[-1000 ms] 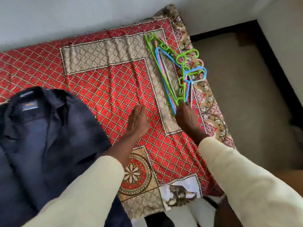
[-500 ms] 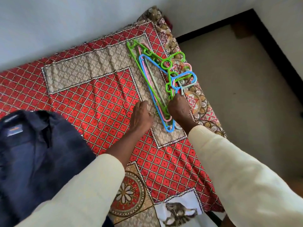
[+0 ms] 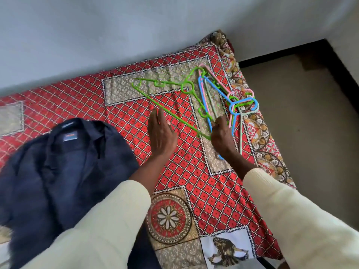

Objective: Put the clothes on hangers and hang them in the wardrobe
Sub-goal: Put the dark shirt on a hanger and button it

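A: Step in hand, as I judge it: freeing one green hanger (image 3: pixel 171 105) from the pile of hangers (image 3: pixel 229 101) at the bed's (image 3: pixel 58 98) right edge.

B: Hand states?

A: Right hand (image 3: pixel 221 136) has its fingers curled round the near corner of the green hanger, gripping it. Left hand (image 3: pixel 161 133) is flat, fingers straight and together, at the hanger's long bar. It holds nothing.

B: How to do it well?

A: My judgement: lift the gripped corner and swing the frame leftward, clear of the pile. Its hook end lies beside the blue and pink frames, and I cannot tell if they interlock. A slow pull lets a snag show itself. The left hand could steady the long bar, or pin the pile.

B: Appearance of the hanger?

A: Thin bright green plastic, triangular, with ring-shaped notches along the arms. It lies splayed across the red diamond-patterned cover, at an angle to the others. It will likely flex if yanked.

B: And the garment?

A: Dark navy shirt (image 3: pixel 64 171), collar label up, spread on the bed to the left, well apart from the hangers. It is not on a hanger yet. No wardrobe is in view.
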`<state>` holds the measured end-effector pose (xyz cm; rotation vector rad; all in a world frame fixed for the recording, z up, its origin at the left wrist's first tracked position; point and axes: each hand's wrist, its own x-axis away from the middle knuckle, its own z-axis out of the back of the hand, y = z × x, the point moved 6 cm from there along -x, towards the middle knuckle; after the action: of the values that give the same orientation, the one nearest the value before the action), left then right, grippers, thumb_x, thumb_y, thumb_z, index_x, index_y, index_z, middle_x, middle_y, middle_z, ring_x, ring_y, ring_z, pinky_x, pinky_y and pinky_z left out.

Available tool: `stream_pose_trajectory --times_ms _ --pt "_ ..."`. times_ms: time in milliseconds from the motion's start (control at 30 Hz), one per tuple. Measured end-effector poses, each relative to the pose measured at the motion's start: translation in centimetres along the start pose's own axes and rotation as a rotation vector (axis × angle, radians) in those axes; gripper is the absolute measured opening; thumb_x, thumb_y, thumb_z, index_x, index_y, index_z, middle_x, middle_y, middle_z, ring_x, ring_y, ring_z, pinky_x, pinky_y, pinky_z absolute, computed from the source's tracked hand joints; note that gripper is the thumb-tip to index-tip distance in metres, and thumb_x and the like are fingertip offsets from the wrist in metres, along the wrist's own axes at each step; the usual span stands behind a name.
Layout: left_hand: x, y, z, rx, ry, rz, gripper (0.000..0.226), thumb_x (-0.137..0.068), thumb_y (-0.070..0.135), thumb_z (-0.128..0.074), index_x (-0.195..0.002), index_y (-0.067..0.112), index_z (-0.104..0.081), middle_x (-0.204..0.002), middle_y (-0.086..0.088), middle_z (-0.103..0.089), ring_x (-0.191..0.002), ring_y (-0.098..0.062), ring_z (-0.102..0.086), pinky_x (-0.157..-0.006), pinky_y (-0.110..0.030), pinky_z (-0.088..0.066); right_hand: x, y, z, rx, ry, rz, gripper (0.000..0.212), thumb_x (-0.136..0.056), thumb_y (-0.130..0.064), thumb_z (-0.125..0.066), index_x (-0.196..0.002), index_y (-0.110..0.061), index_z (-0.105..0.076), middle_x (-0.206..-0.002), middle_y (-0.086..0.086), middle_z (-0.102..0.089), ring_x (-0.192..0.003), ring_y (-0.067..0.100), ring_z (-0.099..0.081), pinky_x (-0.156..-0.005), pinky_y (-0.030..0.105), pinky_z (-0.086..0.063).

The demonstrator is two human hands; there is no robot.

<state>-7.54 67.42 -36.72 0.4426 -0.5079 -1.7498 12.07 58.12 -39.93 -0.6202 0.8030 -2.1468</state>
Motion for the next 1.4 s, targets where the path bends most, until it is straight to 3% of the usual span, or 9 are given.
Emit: stream_pose_trajectory --times_ms 200,333,433,500,567,767,1033,1200,1400 --pt "-2.5 -8.8 9.0 0.042 0.076 0.095 0.049 -0.098 0.028 -0.049 -0.14 0.002 -0.047 -0.14 -0.022 -0.049 -0.13 -0.039 -0.043 -0.109 -0.051 -0.034 4.2 -7.6 -6.4 -0.092 -0.117 0.014 0.006 -0.1 -0.014 -0.047 -0.096 -0.011 -0.051 -0.078 0.008 -0.054 -0.069 0.025 -0.051 -0.059 0.038 -0.035" --pt "-2.2 -15.3 12.5 0.54 -0.149 0.354 0.095 -0.08 0.067 -0.061 -0.152 0.013 -0.029 -0.15 -0.01 -0.043 -0.137 -0.022 -0.042 -0.113 -0.039 -0.035 12.4 -16.6 -13.1 -0.201 -0.144 0.087 0.005 -0.098 -0.004 -0.042 -0.099 -0.008 -0.045 -0.073 0.003 -0.049 -0.061 0.028 -0.046 -0.053 0.037 -0.03" --pt "-2.6 -19.8 14.9 0.629 -0.197 0.44 0.082 -0.074 0.05 -0.077 -0.139 0.012 -0.044 -0.126 -0.006 -0.06 -0.115 -0.022 -0.061 -0.097 -0.033 -0.048 19.2 -22.7 -19.6 -0.244 -0.225 0.054 0.007 -0.103 -0.017 -0.04 -0.096 -0.015 -0.04 -0.076 0.001 -0.046 -0.06 0.022 -0.04 -0.059 0.032 -0.033" --pt "-3.1 -24.6 16.4 0.572 -0.113 0.517 0.056 -0.066 0.047 -0.077 -0.109 0.015 -0.061 -0.103 -0.011 -0.07 -0.094 -0.031 -0.068 -0.084 -0.043 -0.055 23.1 -25.5 -24.4 -0.185 -0.334 0.062 0.011 -0.104 -0.024 -0.039 -0.094 -0.019 -0.037 -0.088 0.006 -0.05 -0.072 0.027 -0.047 -0.067 0.042 -0.036" --pt "-3.1 -29.7 18.3 0.55 -0.006 0.611 0.044 -0.06 0.05 -0.072 -0.089 0.018 -0.061 -0.09 -0.016 -0.072 -0.083 -0.037 -0.07 -0.075 -0.052 -0.057 26.5 -28.7 -28.5 -0.143 -0.375 0.257 0.008 -0.103 -0.016 -0.04 -0.097 -0.015 -0.035 -0.097 0.02 -0.048 -0.078 0.036 -0.051 -0.066 0.043 -0.031" --pt "-1.8 -38.9 28.6 0.144 0.129 0.528 0.021 -0.095 0.024 -0.057 -0.1 0.007 -0.069 -0.104 -0.021 -0.07 -0.097 -0.038 -0.062 -0.075 -0.041 -0.043 30.4 -33.3 -36.8 0.064 -0.461 0.749 0.025 -0.101 -0.026 -0.043 -0.1 -0.004 -0.056 -0.096 0.018 -0.055 -0.079 0.037 -0.05 -0.066 0.045 -0.042" --pt "-2.3 -47.1 29.5 -0.023 -0.125 0.46 0.028 -0.096 0.029 -0.052 -0.104 0.006 -0.066 -0.113 -0.023 -0.065 -0.103 -0.043 -0.058 -0.083 -0.046 -0.044 17.3 -24.6 -35.9 0.322 -0.293 -0.123 0.028 -0.096 -0.018 -0.049 -0.107 0.006 -0.06 -0.114 0.028 -0.062 -0.111 0.043 -0.056 -0.084 0.042 -0.042" --pt "-3.8 -49.2 28.6 -0.125 -0.17 0.487 0.035 -0.099 0.028 -0.045 -0.118 0.004 -0.061 -0.123 -0.026 -0.061 -0.114 -0.044 -0.055 -0.095 -0.047 -0.041 13.7 -25.2 -37.1 0.219 -0.256 -0.24 0.044 -0.093 -0.032 -0.06 -0.117 0.005 -0.061 -0.121 0.026 -0.063 -0.117 0.042 -0.055 -0.09 0.04 -0.045" --pt "-5.0 -49.4 28.1 -0.102 -0.093 0.44 0.031 -0.094 0.03 -0.047 -0.097 0.004 -0.063 -0.107 -0.026 -0.064 -0.095 -0.043 -0.058 -0.076 -0.045 -0.042 12.6 -24.8 -38.6 0.006 -0.116 -0.372 0.032 -0.095 -0.017 -0.052 -0.12 -0.001 -0.06 -0.12 0.022 -0.064 -0.115 0.04 -0.057 -0.095 0.04 -0.045"
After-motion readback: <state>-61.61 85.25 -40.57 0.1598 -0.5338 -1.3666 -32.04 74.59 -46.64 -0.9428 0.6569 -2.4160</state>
